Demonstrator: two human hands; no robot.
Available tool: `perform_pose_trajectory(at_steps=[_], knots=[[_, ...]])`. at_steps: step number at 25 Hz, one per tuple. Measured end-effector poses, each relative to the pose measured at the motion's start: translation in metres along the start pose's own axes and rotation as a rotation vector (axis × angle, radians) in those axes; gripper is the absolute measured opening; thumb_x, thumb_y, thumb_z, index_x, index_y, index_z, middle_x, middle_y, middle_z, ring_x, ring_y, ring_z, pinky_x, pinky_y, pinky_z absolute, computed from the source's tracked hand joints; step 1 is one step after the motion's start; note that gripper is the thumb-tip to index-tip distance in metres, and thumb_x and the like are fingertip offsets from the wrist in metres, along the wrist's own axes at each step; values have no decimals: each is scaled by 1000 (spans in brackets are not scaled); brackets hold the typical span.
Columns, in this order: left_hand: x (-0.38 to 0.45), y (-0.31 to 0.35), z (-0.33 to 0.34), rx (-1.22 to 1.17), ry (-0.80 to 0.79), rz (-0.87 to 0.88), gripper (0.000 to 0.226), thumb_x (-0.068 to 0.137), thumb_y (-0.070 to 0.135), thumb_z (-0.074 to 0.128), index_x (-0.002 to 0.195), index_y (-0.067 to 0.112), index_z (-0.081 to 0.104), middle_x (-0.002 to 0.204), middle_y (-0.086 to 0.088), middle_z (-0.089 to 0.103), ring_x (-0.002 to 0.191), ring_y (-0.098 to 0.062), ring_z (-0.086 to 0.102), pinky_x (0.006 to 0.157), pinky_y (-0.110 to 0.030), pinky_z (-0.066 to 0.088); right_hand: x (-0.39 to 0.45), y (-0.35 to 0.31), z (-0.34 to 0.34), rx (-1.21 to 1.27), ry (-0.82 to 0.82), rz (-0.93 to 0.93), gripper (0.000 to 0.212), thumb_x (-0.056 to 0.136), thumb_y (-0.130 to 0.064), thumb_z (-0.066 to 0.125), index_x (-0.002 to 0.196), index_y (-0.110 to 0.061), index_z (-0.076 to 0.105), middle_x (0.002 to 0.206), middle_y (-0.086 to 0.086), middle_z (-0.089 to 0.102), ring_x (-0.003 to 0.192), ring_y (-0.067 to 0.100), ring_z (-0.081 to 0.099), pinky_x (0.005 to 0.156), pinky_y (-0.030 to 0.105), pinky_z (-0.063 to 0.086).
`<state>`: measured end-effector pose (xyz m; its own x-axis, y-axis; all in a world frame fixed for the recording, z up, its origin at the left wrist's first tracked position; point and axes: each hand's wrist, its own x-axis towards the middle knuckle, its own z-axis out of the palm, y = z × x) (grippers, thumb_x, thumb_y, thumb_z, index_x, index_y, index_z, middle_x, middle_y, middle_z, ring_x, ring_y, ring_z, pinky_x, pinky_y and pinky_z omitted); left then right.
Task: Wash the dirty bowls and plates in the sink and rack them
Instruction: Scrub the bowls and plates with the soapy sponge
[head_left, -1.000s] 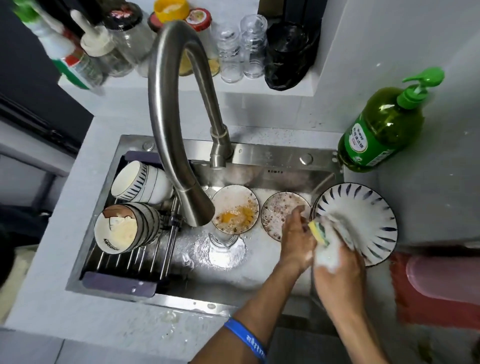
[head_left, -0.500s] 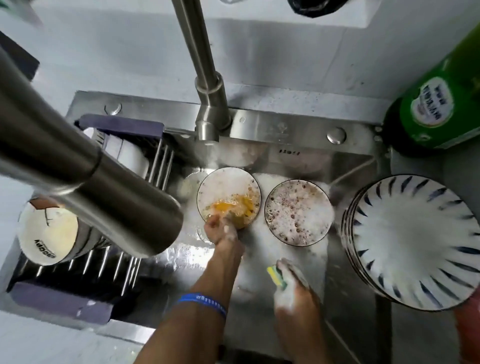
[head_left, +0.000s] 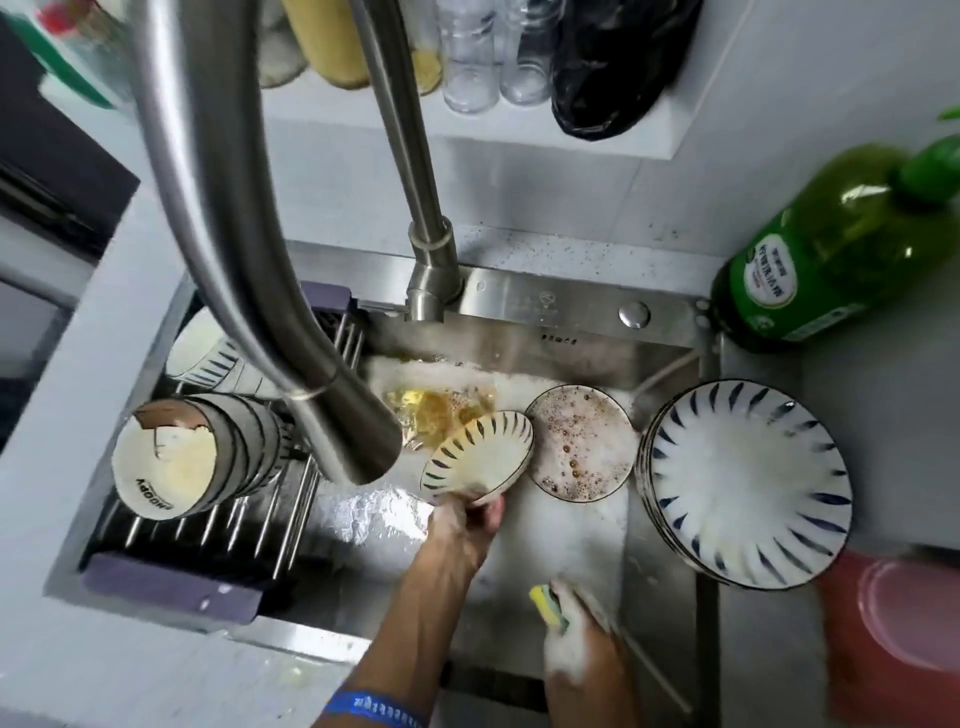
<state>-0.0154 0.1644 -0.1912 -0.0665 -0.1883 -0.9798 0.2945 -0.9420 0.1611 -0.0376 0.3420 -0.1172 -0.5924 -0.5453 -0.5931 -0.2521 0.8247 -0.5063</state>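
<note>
A small blue-striped ceramic bowl (head_left: 478, 457), tipped beside the steel faucet spout (head_left: 353, 436), drains yolky residue; the left hand (head_left: 462, 525) pinches its rim. The foamy right hand (head_left: 576, 654) grips a yellow sponge (head_left: 548, 608), ready for scrubbing.

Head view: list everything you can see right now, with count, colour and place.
Tilted bowl: one, white with blue strokes, above sink.
Foamy bowl: one, sink floor.
Plate stack: white-blue, sink's right edge.
Racked bowls: several, left rack.
Faucet: one, steel, centre.
Soap bottle: one, green, right counter.
Glass jars: clear, shelf.
Left hand: grips tilted bowl.
Right hand: soapy, holds yellow sponge.
</note>
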Motion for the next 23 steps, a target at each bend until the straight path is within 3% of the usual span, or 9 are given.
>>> perform_pose_trajectory(at_steps=[1, 3, 5, 7, 9, 13, 15, 17, 23], knots=[[-17, -3, -10, 21, -24, -15, 24, 85, -8, 34, 70, 3, 49, 48, -10, 51, 37, -21, 51, 35, -18, 45, -5, -5, -4, 67, 59, 44, 69, 82, -13, 54, 111, -75, 41, 136, 5, 57, 126, 23, 54, 90, -2, 25], [-45, -5, -30, 89, -11, -39, 22, 85, -5, 38, 73, 3, 54, 47, -10, 53, 44, -20, 50, 40, -23, 49, -17, -22, -22, 78, 130, 85, 57, 88, -13, 51, 121, -60, 50, 142, -4, 54, 126, 21, 53, 100, 16, 33], [-72, -4, -47, 178, -15, -53, 23, 92, -1, 38, 83, 2, 59, 57, -13, 59, 56, -24, 54, 44, -30, 55, -34, -45, -44, 128, 229, 77, 47, 86, -10, 56, 123, -39, 56, 134, -8, 58, 115, 21, 58, 89, 26, 39], [-86, -9, -60, 347, 3, 49, 19, 95, 0, 42, 97, -2, 61, 78, -21, 68, 72, -33, 63, 47, -34, 57, -51, -62, -56, 154, 340, -97, 38, 80, -11, 58, 107, -38, 53, 118, -8, 59, 102, 22, 55, 79, 31, 41], [-103, -11, -61, 494, -14, 174, 24, 92, 1, 42, 100, -5, 64, 88, -24, 69, 75, -32, 66, 52, -34, 58, -42, -78, -53, 13, 300, -264, 28, 77, -20, 50, 102, -30, 57, 116, -8, 54, 103, 20, 48, 83, 34, 43], [-127, -2, -50, 519, -92, 349, 29, 70, 18, 55, 86, -1, 70, 84, -17, 72, 79, -31, 65, 70, -37, 56, 18, -79, -46, -174, -8, -368, 48, 81, -10, 55, 127, -24, 54, 137, -3, 49, 131, 21, 38, 108, 28, 31], [-136, 4, -46, 531, -87, 438, 20, 88, 24, 58, 88, 7, 70, 89, -11, 74, 91, -31, 66, 84, -40, 54, 12, -65, -43, -212, -76, -347, 56, 92, -17, 45, 147, -20, 36, 152, 0, 33, 146, 21, 19, 118, 25, 12], [-140, -2, -40, 613, -75, 447, 32, 103, 25, 45, 88, 11, 70, 93, -8, 74, 94, -28, 67, 84, -37, 53, 2, -68, -33, -121, -126, -399, 60, 92, -19, 35, 152, -19, 29, 155, -2, 25, 148, 16, 10, 118, 18, 2], [-164, 2, -25, 546, -84, 482, 25, 104, 25, 47, 94, 11, 66, 82, 3, 68, 81, -15, 62, 70, -26, 47, 1, -70, -57, -184, 83, -336, 73, 82, -2, 56, 149, -24, 38, 149, -3, 34, 132, 23, 29, 112, 27, 29]])
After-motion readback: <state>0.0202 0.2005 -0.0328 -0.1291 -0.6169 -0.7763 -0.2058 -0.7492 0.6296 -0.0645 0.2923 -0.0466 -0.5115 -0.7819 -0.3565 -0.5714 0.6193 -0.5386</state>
